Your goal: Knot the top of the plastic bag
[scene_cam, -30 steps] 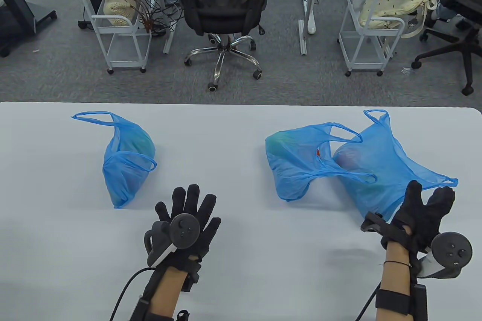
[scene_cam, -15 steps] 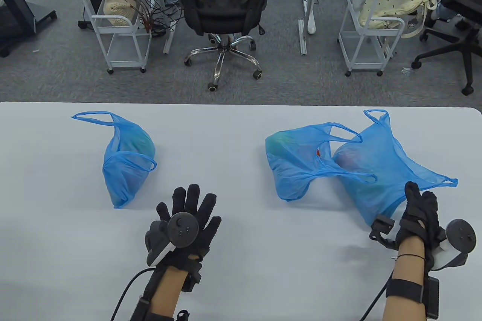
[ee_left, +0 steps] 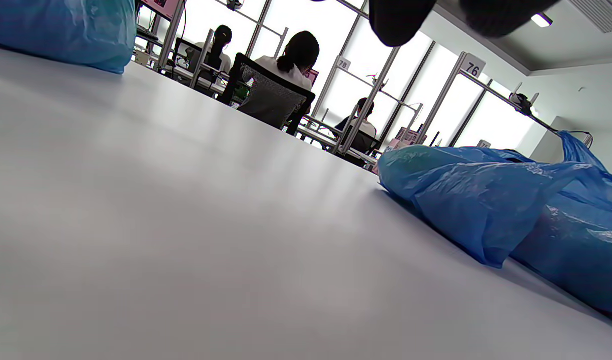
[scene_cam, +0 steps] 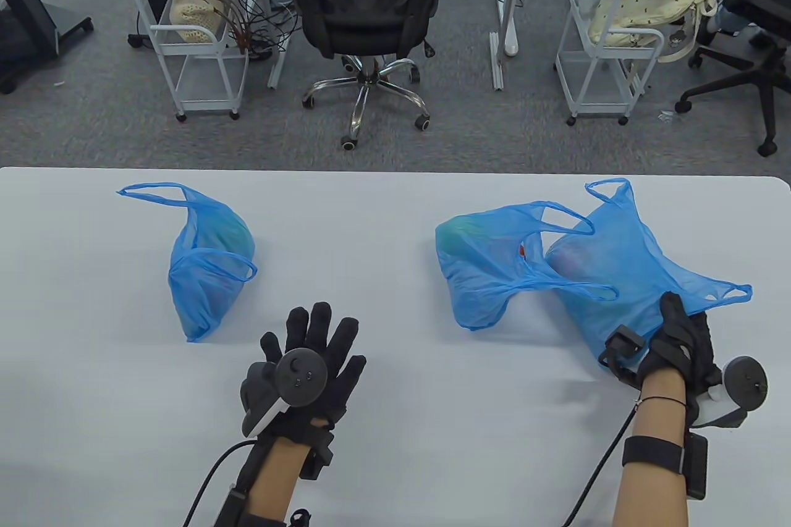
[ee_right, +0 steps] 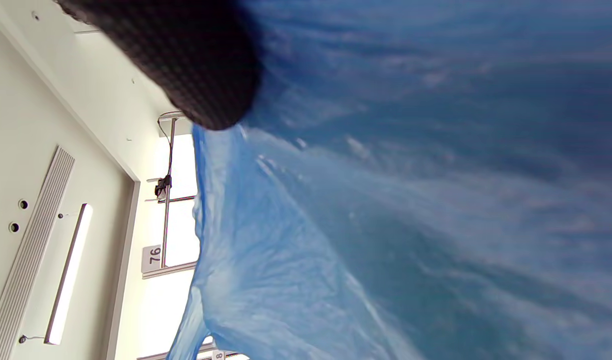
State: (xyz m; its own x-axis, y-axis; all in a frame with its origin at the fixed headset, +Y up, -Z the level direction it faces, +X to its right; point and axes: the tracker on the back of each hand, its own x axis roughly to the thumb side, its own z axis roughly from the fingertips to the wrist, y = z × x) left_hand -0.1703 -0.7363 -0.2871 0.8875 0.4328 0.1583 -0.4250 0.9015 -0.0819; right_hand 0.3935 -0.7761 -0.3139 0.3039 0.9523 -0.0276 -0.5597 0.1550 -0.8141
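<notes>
The crinkled translucent blue plastic bag at right of frame is grasped by the right hand; the left hand is spread flat, fingers released.

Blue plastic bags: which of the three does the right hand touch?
The rightmost bag, at the table's right end. The right hand rests against its near corner. The middle bag and the left bag lie untouched.

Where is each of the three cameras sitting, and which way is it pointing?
Table view: overhead, looking down at the table; both gloved hands show, left hand, right hand.
Left wrist view: low over the tabletop, facing the office; fingertips at top.
Right wrist view: rolled sideways, close against the rightmost bag; one finger.
Shared: the middle bag appears in table and left wrist views.
</notes>
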